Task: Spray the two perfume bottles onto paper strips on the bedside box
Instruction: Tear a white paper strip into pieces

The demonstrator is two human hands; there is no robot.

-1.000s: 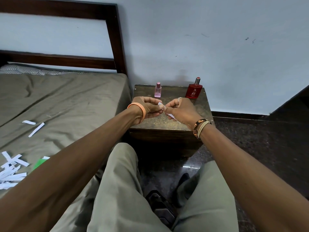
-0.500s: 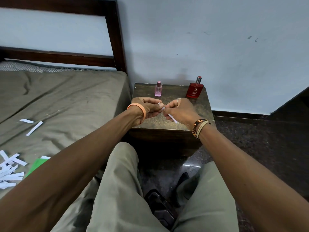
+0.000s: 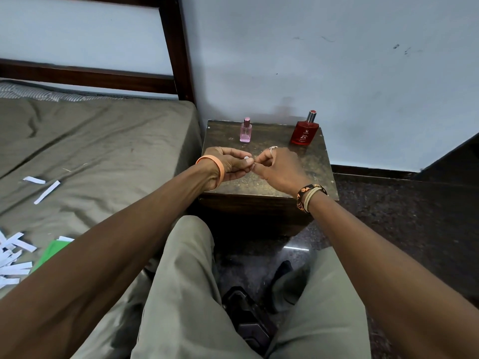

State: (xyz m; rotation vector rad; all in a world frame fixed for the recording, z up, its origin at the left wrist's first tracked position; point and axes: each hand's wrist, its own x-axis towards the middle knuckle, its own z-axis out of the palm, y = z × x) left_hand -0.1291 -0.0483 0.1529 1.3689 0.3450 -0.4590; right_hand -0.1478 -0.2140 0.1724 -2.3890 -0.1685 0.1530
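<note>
left hand (image 3: 231, 165), right hand (image 3: 280, 170) pinch paper strip (image 3: 246, 159) | pink bottle (image 3: 245, 132), red bottle (image 3: 304, 133) at box (image 3: 315, 165) rear

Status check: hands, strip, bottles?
Left hand and right hand pinch paper strip over bedside box. Pink perfume bottle, red perfume bottle upright behind, untouched. Nothing between.

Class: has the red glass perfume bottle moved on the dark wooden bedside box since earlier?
No: the red perfume bottle stays at the bedside box's back right corner.
</note>
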